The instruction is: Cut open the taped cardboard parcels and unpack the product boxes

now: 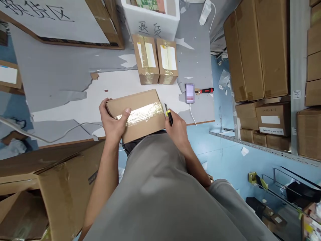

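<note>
A brown cardboard box (144,129) with shiny clear tape (142,114) along its top lies tilted at the table's front edge, close against my body. My left hand (114,118) grips its left end, the thumb pressed on top near the tape and the fingers around the far side. In my right hand (177,127) is a black and yellow box cutter (169,114), its blade out and pointing up and away from me. That hand is at the box's right end; whether the blade touches the cardboard I cannot tell.
Two taped boxes (146,60) with white labels stand before a white foam bin (152,25). A phone (190,93) on a cable lies at right beside a red and black tool (207,90). A big open carton (62,190) stands at lower left; stacked cartons (258,50) fill shelving at right.
</note>
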The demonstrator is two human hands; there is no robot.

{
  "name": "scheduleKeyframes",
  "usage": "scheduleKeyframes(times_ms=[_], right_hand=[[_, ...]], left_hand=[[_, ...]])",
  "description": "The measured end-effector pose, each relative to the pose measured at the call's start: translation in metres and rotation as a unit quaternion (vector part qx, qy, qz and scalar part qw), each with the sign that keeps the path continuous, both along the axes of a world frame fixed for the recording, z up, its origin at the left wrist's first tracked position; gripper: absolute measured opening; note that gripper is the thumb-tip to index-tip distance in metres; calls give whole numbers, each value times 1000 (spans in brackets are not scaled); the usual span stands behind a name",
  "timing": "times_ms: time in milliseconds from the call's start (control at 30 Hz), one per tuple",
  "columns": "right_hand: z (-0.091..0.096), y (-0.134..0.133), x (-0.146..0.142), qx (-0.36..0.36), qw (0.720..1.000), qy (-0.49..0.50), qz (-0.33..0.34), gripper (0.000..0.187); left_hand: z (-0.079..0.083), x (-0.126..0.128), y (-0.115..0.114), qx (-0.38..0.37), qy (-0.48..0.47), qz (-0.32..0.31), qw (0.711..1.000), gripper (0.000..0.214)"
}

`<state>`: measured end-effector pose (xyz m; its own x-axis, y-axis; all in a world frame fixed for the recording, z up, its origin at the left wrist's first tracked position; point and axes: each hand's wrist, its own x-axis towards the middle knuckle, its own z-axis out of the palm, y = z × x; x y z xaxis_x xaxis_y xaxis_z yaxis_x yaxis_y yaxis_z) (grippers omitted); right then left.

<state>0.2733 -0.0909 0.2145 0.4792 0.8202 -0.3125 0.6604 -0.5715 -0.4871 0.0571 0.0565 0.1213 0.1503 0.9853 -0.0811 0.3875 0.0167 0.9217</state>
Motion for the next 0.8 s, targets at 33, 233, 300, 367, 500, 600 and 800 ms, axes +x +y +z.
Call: scheduleKeyframes(times_ms=[33,233,300,367,500,600,800], right_hand=[[2,2,1,-4,1000,0,5,43],[15,22,5,-42,998,-17,37,55],[19,28,5,-67,996,-20,53,56],[23,33,5,-89,994,-26,62,56],[31,44,4,-120,989,-40,76,46],[35,58,3,-147,984,-51,83,40],[47,60,-3,-195,975,-72,80,40]], left_hand=[[-1,0,-1,5,-4,6,1000,93],[-5,-2,0,18,12,-11,1000,89],[-6,-2,0,23,8,-5,1000,92],[-6,-2,0,20,9,-3,1000,93],[-2,-1,-2,-2,43,-6,999,87],[-2,1,-2,-4,41,-4,999,87],[-9,5,-2,34,-10,13,999,85]])
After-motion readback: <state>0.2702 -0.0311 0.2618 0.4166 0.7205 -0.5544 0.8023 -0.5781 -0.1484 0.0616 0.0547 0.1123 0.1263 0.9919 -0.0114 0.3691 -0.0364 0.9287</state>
